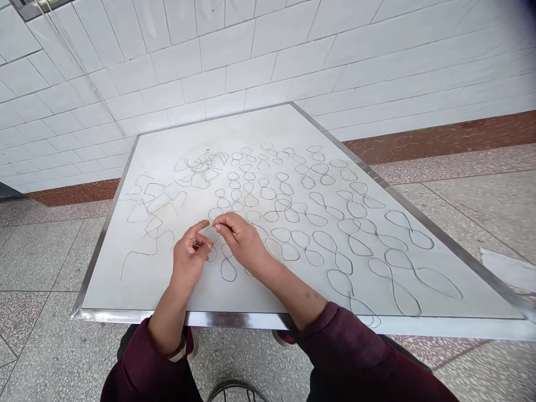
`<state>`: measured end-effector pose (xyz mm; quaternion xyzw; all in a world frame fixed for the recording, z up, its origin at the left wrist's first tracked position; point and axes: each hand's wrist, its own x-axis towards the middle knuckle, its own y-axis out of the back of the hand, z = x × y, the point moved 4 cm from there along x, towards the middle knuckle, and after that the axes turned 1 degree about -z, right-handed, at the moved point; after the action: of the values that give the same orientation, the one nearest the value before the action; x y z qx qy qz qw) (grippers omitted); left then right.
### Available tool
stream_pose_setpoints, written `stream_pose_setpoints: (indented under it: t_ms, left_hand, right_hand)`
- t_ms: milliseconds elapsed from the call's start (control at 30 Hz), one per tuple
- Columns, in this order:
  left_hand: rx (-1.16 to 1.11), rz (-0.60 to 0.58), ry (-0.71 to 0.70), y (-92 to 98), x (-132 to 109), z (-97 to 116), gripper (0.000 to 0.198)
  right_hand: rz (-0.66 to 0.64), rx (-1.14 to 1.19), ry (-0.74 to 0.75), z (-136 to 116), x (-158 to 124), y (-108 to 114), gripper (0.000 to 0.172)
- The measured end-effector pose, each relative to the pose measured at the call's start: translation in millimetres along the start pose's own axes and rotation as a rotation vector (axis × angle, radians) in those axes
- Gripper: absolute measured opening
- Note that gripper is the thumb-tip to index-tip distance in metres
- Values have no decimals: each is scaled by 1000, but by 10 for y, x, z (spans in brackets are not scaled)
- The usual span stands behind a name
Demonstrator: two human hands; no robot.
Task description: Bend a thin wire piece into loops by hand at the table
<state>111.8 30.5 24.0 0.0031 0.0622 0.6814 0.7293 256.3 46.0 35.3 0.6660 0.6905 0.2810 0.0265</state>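
Note:
In front of me, both hands are at a thin dark wire (pixel 213 258) with a loop that hangs below my fingers. My left hand (pixel 189 254) pinches it between thumb and fingers, the forefinger held out above. The fingertips of my right hand (pixel 243 240) are closed on the wire's upper part. Just under my right hand lies a figure-eight wire (pixel 228 271) on the white tabletop (pixel 138 290). How the wire ends meet is hidden by my fingers.
Many figure-eight wires (pixel 337 245) cover the middle and right of the table. Bent, unlooped wires (pixel 157 206) lie at the left, and a tangled wire pile (pixel 205 162) farther back. A metal edge (pixel 238 320) borders the table; behind stands a tiled wall (pixel 234 78).

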Motion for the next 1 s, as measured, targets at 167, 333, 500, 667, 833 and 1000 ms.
stream_pose_setpoints:
  t_ms: [167,333,500,667,833,1000]
  left_hand:
    - [22,13,-20,26,1,-20,57]
    - [40,-2,-41,1,-17,-18,59]
    - [-70,26,-19,-2,-4,-13,52]
    - [-254,109,-33,85,28,-29,57]
    - [-279,76,-40,84,27,-20,54]
    - [-275,67,-28,59,19,-16,51]
  right_hand:
    - [-80,38,20,23,-1,-53,16]
    - [-51,80,-3,73,-16,-88,15]
    - [4,201,-139,84,-20,-49,15]
    - [-122,274,-264,91,-34,-73,16]
    - [-119,297,-237,43,-55,-102,11]
    - [-109,295,-227,26,-54,-112,10]
